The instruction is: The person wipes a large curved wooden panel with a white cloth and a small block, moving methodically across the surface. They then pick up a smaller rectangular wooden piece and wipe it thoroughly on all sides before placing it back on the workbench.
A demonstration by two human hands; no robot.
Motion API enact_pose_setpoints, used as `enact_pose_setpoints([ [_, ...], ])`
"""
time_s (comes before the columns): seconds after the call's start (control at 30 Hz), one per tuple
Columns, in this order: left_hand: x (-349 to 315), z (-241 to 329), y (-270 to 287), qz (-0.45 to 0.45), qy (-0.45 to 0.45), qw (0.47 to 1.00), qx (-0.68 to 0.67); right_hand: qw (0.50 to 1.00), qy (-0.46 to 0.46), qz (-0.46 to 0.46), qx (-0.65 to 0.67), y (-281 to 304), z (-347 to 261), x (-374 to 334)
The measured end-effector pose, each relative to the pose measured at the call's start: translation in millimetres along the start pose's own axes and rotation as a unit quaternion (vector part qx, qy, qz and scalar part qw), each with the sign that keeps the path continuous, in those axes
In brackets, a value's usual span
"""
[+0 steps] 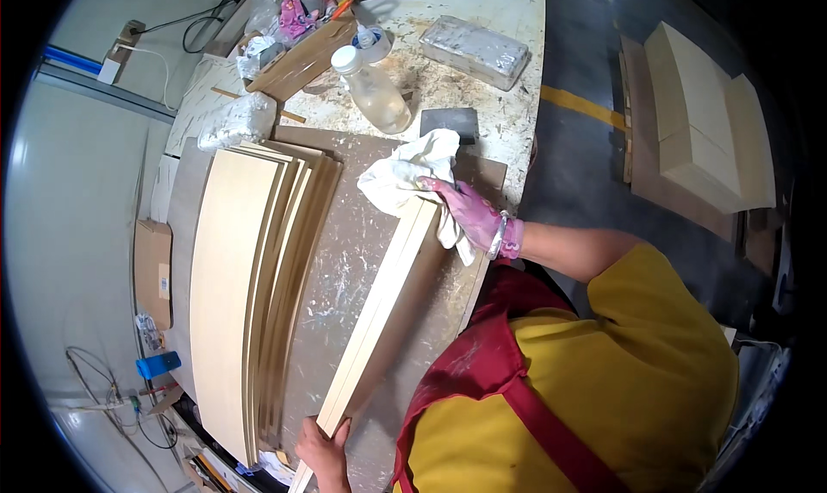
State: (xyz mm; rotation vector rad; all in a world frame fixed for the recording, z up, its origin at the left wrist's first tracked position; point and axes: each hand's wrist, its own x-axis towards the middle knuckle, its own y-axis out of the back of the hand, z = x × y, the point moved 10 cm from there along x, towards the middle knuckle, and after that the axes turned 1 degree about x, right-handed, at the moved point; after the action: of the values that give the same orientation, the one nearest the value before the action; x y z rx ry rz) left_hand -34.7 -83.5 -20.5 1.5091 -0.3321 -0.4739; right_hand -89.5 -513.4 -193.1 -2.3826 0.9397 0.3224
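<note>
A long pale wooden board stands with its narrow face up, a line running along its length. My bare left hand is closed around its near end, fingers and thumb on opposite sides. At the far end my right hand, in a stained pink glove with a bracelet at the wrist, grips a crumpled white cloth. The cloth drapes over and beside the board's end; part of the fingers is hidden by it. Left of the board, a stack of pale curved panels lies on the brown work surface.
Beyond the cloth are a dark block, a clear bottle with a white cap and a plastic-wrapped slab. A cardboard box holds clutter. Past the table's right edge, stacked panels rest on the floor.
</note>
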Motion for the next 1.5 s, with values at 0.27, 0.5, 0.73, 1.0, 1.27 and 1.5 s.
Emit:
enact_pose_setpoints([
  [0.27, 24, 41, 3, -0.139, 0.010, 0.986, -0.092, 0.994, -0.032, -0.096, 0.042, -11, 0, 3],
  [0.5, 64, 135, 21, -0.130, -0.147, 0.978, -0.073, 0.978, 0.004, -0.127, 0.163, 8, -5, 17],
  [0.73, 76, 161, 16, -0.164, -0.141, 0.974, -0.065, 0.945, -0.079, -0.114, 0.295, 30, -5, 9],
  [1.0, 91, 190, 16, -0.247, -0.200, 0.945, -0.083, 0.888, -0.083, -0.166, 0.421, 56, -16, 25],
  [1.27, 155, 205, 19, -0.282, -0.157, 0.916, -0.239, 0.974, 0.099, -0.029, 0.200, 122, -104, 68],
  [1.5, 307, 263, -10, -0.191, -0.167, 0.886, -0.389, 0.929, 0.328, -0.005, -0.171, 10, -269, 91],
])
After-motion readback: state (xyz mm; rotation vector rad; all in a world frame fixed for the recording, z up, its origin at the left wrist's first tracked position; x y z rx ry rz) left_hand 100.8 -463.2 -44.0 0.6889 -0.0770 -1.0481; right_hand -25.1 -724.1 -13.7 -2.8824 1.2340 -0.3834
